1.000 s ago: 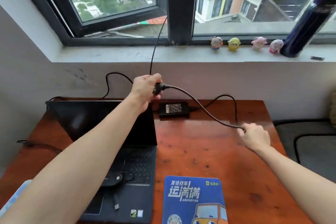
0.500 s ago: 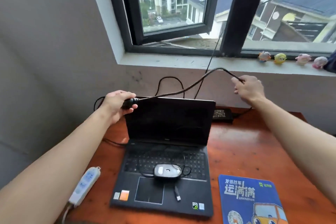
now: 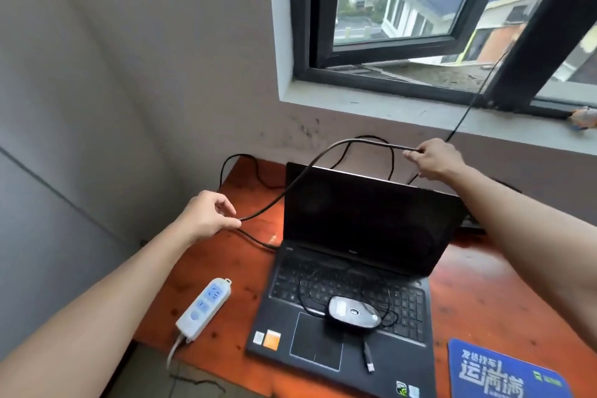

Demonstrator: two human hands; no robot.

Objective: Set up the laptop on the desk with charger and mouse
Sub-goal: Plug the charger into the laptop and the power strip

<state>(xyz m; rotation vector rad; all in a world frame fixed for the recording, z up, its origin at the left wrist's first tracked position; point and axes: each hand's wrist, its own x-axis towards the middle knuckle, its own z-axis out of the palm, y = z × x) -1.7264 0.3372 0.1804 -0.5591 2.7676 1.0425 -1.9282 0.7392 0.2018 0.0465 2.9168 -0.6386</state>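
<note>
Reddish wooden desk [image 3: 484, 294] below window: open laptop [image 3: 365, 226] sits mid-desk, screen dark. Wired mouse [image 3: 353, 313] lies on its keyboard, USB plug [image 3: 370, 366] loose on palm rest. We hold charger cable [image 3: 323, 153] arched over screen: our left hand [image 3: 206, 215] pinches it left of lid, our right hand [image 3: 434, 160] grips it above top edge. White power strip [image 3: 205, 307] lies near desk's left edge; blue mouse pad [image 3: 504, 371] lies right of laptop.

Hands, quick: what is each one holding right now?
Left hand: pinches the charger cable.
Right hand: grips the same cable further along.
</note>
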